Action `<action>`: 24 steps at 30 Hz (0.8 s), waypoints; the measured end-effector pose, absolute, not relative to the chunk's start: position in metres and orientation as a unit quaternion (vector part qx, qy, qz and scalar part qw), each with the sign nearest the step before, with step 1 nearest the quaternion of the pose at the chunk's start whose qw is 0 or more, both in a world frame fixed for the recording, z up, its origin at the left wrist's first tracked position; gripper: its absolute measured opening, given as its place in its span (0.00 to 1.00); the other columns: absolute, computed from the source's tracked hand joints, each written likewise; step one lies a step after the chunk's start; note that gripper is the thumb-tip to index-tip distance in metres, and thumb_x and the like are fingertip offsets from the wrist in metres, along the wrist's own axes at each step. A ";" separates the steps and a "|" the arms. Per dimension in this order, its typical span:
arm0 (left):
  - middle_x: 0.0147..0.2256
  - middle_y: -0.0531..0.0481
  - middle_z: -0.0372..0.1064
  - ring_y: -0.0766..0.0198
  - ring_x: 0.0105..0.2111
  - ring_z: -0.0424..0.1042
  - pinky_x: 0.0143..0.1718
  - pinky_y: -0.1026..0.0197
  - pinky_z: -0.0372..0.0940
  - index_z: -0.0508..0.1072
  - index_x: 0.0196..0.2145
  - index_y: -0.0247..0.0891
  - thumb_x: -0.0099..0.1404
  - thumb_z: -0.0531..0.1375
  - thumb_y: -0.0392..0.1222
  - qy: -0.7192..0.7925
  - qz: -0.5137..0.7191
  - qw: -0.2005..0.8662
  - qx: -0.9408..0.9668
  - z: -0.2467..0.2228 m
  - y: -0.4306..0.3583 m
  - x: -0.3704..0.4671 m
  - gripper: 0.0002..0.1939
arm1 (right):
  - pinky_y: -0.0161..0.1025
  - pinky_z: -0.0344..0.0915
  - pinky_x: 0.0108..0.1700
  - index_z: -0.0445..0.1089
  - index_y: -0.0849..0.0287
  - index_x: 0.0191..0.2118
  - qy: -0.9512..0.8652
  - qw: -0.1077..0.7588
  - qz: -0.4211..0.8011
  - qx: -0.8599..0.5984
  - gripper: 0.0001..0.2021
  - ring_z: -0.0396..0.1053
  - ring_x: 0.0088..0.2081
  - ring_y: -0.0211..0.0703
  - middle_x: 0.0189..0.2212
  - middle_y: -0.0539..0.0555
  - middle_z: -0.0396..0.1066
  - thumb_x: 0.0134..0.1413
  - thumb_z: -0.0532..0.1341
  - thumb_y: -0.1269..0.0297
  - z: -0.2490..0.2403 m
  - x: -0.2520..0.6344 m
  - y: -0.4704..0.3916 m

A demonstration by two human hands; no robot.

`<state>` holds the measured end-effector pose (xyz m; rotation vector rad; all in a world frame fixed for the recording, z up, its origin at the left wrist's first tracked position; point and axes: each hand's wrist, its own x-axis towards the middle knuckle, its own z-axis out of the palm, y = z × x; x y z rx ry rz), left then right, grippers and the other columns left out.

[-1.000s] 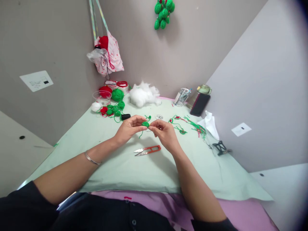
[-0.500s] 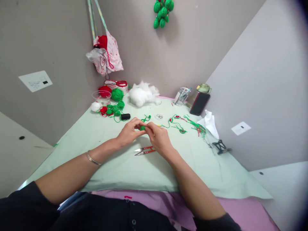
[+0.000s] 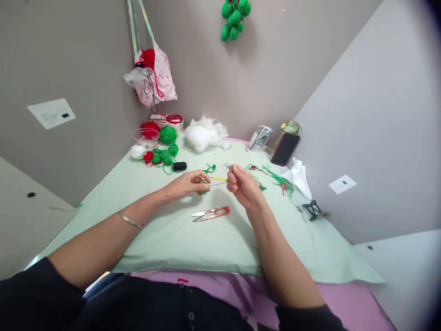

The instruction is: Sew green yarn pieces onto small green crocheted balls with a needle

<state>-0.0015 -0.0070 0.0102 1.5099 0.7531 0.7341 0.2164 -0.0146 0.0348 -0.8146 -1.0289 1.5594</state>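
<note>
My left hand is closed on a small green crochet piece, which its fingers mostly cover. From that piece a dark thread runs taut to my right hand. My right fingers are pinched on the thread's other end; whether a needle is in them I cannot make out. Just beyond the thread lies a crochet hook with a yellow handle. Orange-handled thread snips rest on the pale green cloth, nearer to me than both hands.
A black thread spool, green yarn and a clear tub stand at back left. White stuffing lies at the back. On the right are yarn scraps, a phone, a cup of tools and a black stand.
My right hand has drawn away from my left, rightward, and the dark thread now spans the gap. The snips' handle and the yellow hook have come into fuller view.
</note>
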 end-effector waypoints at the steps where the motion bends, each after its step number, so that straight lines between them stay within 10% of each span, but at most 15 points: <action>1: 0.30 0.52 0.68 0.66 0.29 0.67 0.36 0.60 0.63 0.71 0.39 0.37 0.57 0.65 0.49 0.325 0.318 0.616 0.643 0.011 -0.006 -0.002 0.17 | 0.25 0.48 0.16 0.58 0.58 0.28 -0.407 0.543 0.651 -0.340 0.14 0.48 0.14 0.26 0.15 0.40 0.52 0.54 0.65 0.60 0.035 0.223 -0.010; 7: 0.31 0.51 0.68 0.65 0.32 0.68 0.34 0.61 0.62 0.70 0.38 0.37 0.57 0.65 0.47 0.312 0.300 0.691 0.579 0.017 -0.008 -0.007 0.14 | 0.26 0.42 0.16 0.49 0.56 0.25 -0.357 0.601 0.568 -0.434 0.16 0.39 0.14 0.27 0.15 0.38 0.40 0.61 0.57 0.63 0.026 0.250 0.013; 14: 0.37 0.46 0.68 0.69 0.28 0.64 0.35 0.60 0.65 0.77 0.38 0.33 0.62 0.61 0.52 0.303 0.299 0.711 0.559 0.009 -0.001 -0.013 0.18 | 0.31 0.56 0.23 0.61 0.58 0.33 -0.465 0.497 0.465 -0.566 0.05 0.59 0.18 0.30 0.22 0.45 0.64 0.53 0.59 0.66 0.014 0.255 0.018; 19: 0.44 0.44 0.70 0.67 0.34 0.67 0.40 0.61 0.66 0.78 0.41 0.34 0.62 0.62 0.51 0.323 0.307 0.704 0.553 0.005 0.004 -0.016 0.17 | 0.37 0.61 0.37 0.68 0.56 0.40 -0.719 0.277 0.174 -0.613 0.06 0.68 0.28 0.36 0.34 0.50 0.72 0.56 0.59 0.64 0.026 0.250 -0.006; 24: 0.52 0.42 0.70 0.62 0.40 0.71 0.49 0.56 0.63 0.76 0.48 0.38 0.58 0.65 0.48 0.317 0.272 0.706 0.572 0.008 0.007 -0.021 0.21 | 0.36 0.61 0.42 0.70 0.56 0.44 -0.902 0.063 0.200 -0.377 0.11 0.67 0.41 0.42 0.39 0.53 0.70 0.53 0.65 0.66 0.033 0.225 -0.052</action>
